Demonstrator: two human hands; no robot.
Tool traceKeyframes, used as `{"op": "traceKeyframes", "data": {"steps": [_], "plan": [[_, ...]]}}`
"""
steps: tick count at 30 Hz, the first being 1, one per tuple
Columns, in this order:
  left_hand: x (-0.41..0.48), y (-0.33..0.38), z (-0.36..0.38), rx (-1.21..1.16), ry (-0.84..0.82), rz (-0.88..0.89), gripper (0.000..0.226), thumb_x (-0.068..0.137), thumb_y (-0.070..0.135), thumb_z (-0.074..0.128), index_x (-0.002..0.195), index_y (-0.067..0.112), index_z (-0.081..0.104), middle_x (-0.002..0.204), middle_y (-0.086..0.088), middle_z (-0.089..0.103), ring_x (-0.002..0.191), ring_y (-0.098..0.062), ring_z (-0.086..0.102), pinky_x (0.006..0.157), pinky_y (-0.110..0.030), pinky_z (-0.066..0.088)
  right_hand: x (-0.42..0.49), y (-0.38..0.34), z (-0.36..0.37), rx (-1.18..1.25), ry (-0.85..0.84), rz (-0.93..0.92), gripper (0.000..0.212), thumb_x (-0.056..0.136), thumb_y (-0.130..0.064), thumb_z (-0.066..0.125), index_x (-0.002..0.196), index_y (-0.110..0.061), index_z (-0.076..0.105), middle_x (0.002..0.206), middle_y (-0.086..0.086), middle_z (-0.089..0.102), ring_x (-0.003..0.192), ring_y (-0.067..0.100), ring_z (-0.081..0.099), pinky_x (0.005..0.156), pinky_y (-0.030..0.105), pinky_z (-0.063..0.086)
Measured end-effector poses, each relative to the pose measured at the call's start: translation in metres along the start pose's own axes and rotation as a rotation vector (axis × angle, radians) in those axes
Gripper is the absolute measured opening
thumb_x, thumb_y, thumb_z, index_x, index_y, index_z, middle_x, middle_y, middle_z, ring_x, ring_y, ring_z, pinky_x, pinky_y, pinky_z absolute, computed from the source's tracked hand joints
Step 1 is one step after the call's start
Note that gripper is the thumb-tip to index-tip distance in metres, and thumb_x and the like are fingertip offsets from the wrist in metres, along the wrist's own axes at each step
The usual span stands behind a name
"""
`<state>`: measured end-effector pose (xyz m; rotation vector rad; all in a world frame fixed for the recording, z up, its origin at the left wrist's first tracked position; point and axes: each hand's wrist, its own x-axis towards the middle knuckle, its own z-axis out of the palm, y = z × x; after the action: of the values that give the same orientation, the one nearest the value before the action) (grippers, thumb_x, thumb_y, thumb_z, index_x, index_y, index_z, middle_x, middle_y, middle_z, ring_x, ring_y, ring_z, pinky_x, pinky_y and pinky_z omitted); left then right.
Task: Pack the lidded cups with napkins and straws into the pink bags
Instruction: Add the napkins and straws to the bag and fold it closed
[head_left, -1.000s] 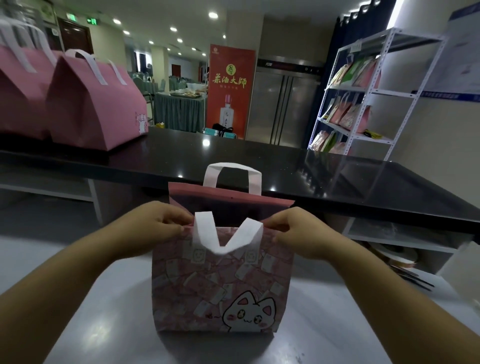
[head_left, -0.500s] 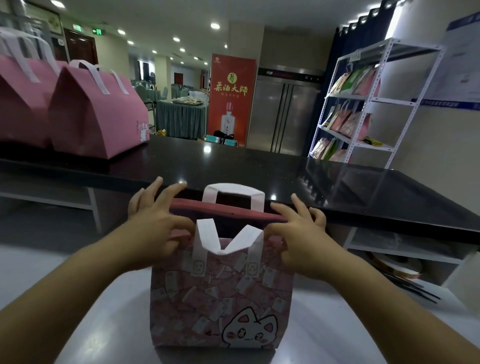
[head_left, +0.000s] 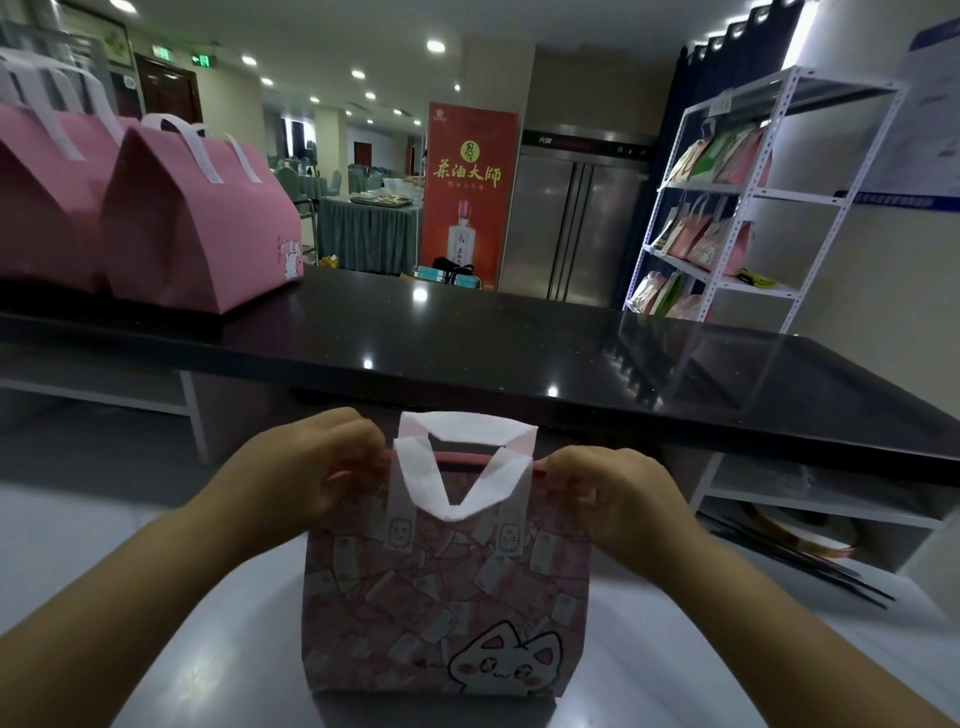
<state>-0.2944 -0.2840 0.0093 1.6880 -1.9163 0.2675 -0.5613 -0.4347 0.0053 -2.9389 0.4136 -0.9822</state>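
Observation:
A pink bag (head_left: 441, 597) with a cartoon cat and white handles stands upright on the grey worktop (head_left: 156, 623) right in front of me. My left hand (head_left: 311, 467) pinches the left end of its top edge. My right hand (head_left: 613, 493) pinches the right end. The two top edges are pressed together, so the bag's mouth is closed and its contents are hidden. No cups, napkins or straws are visible.
Two closed pink bags (head_left: 197, 223) stand at the far left on a raised black counter (head_left: 519, 353) behind the worktop. A white shelf rack (head_left: 753, 208) with packaged goods stands at the right. Shelving with dark utensils (head_left: 810, 551) lies under the counter at the right.
The bag's mouth was held open a second ago. Both hands then spread their fingers over the rim and have now pinched the front and back edges together, closing the top.

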Motion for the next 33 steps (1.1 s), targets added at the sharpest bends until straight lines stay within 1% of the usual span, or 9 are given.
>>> {"op": "traceKeyframes", "data": {"steps": [3,5,9,17,21,24,25,29,33], "plan": [[-0.004,-0.003,0.004,-0.011,0.067,-0.012,0.050,0.067,0.006,0.078,0.096,0.035,0.050,0.083,0.013,0.058,0.067,-0.011,0.061,0.055,-0.029,0.056,-0.003,0.001,0.002,0.053,0.027,0.069,0.045,0.075,-0.015,0.077,0.108,-0.025,0.048,0.087,0.003,0.073,0.074,0.023,0.070,0.058,0.038,0.059],[-0.005,-0.003,0.005,-0.004,0.042,0.031,0.054,0.066,0.006,0.079,0.106,0.031,0.055,0.089,0.011,0.060,0.072,-0.011,0.062,0.057,-0.026,0.057,-0.003,0.001,0.002,0.061,0.035,0.056,0.043,0.075,-0.010,0.077,0.112,-0.021,0.060,0.092,0.002,0.073,0.079,0.021,0.071,0.061,0.037,0.060],[-0.006,-0.004,0.005,0.069,-0.029,0.128,0.042,0.059,0.006,0.084,0.095,0.023,0.069,0.091,0.002,0.062,0.071,-0.013,0.061,0.051,-0.029,0.056,-0.003,0.003,0.003,0.004,-0.001,-0.034,0.022,0.078,-0.022,0.073,0.098,-0.013,0.073,0.095,0.002,0.072,0.080,0.017,0.070,0.062,0.033,0.060],[-0.011,-0.011,0.011,0.307,-0.137,0.273,0.034,0.065,0.030,0.079,0.096,0.021,0.069,0.105,-0.005,0.065,0.085,-0.020,0.062,0.063,-0.032,0.056,-0.011,0.015,0.009,-0.285,-0.204,-0.132,0.047,0.073,-0.035,0.078,0.118,-0.030,0.063,0.119,0.000,0.062,0.099,0.021,0.062,0.073,0.038,0.052],[-0.006,-0.009,0.010,0.252,-0.121,0.218,0.029,0.082,0.035,0.043,0.085,0.023,0.069,0.101,0.002,0.063,0.082,-0.014,0.058,0.062,-0.028,0.054,-0.002,0.013,0.005,-0.217,-0.188,-0.109,0.027,0.079,-0.029,0.072,0.106,-0.028,0.069,0.109,-0.004,0.065,0.092,0.019,0.062,0.072,0.037,0.049],[0.006,-0.005,0.009,0.184,-0.129,0.156,0.017,0.078,0.023,0.065,0.094,0.020,0.068,0.096,0.002,0.063,0.078,-0.013,0.056,0.061,-0.028,0.053,0.014,0.007,0.008,-0.180,-0.146,-0.047,0.023,0.079,-0.025,0.075,0.101,-0.021,0.069,0.093,-0.003,0.068,0.074,0.018,0.062,0.062,0.038,0.050],[0.010,-0.004,0.012,0.166,-0.135,0.125,0.028,0.075,0.020,0.071,0.102,0.021,0.066,0.096,0.003,0.062,0.079,-0.013,0.055,0.062,-0.028,0.052,0.019,0.004,0.010,-0.171,-0.143,-0.017,0.023,0.081,-0.027,0.073,0.103,-0.021,0.068,0.092,-0.003,0.067,0.074,0.018,0.061,0.062,0.037,0.049],[0.024,0.002,0.023,0.116,-0.139,0.013,0.031,0.083,0.035,0.061,0.114,0.035,0.059,0.110,0.011,0.055,0.092,-0.010,0.049,0.072,-0.027,0.048,0.032,-0.005,0.023,-0.129,-0.171,0.065,0.024,0.085,-0.038,0.063,0.108,-0.030,0.067,0.100,-0.007,0.061,0.085,0.015,0.056,0.069,0.036,0.050],[0.033,0.005,0.033,0.162,-0.168,-0.002,0.038,0.079,0.054,0.057,0.114,0.039,0.059,0.110,0.017,0.053,0.089,-0.008,0.045,0.065,-0.024,0.039,0.041,-0.011,0.033,-0.158,-0.215,0.069,0.044,0.077,-0.054,0.065,0.113,-0.029,0.065,0.104,-0.006,0.061,0.091,0.018,0.055,0.073,0.038,0.047]]}}
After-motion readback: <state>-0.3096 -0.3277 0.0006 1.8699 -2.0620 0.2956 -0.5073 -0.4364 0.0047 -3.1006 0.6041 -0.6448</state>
